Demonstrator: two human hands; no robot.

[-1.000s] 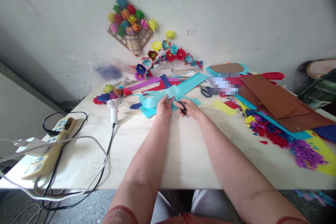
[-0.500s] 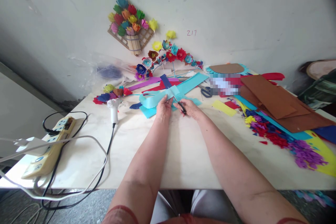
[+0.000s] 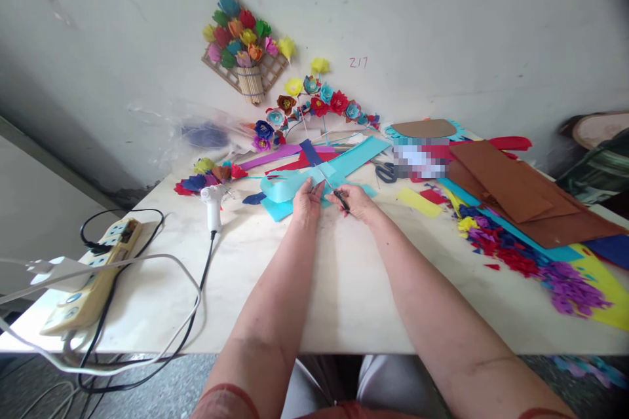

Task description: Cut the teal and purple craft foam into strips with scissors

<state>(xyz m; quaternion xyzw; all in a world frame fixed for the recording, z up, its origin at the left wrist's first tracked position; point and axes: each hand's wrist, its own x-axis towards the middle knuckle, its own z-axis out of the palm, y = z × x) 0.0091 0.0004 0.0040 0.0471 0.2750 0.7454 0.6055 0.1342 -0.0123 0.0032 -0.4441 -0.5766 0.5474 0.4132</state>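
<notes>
My right hand [image 3: 358,204] is closed on the black handles of a pair of scissors [image 3: 340,199], their blades pointing up and left over light blue crepe paper. A light blue paper strip [image 3: 282,188] is pinched in my left hand [image 3: 308,201], its free end curling out to the left. The blades lie at the strip's right part, close to my left fingertips; whether they are apart is too small to tell. Beneath and behind are a longer light blue strip [image 3: 361,156] and a dark blue strip [image 3: 310,152].
A white glue gun [image 3: 212,208] stands to the left, its cord running toward a power strip [image 3: 93,278]. Dark-handled scissors [image 3: 386,173] lie behind my right hand. Brown sheets [image 3: 514,183] and cut petals [image 3: 521,258] cover the right side. Paper flowers [image 3: 319,107] stand along the wall.
Both hands stay in nearly the same place. The scissor handles in my right hand have shifted very slightly; the light blue strip is still held in my left hand.
</notes>
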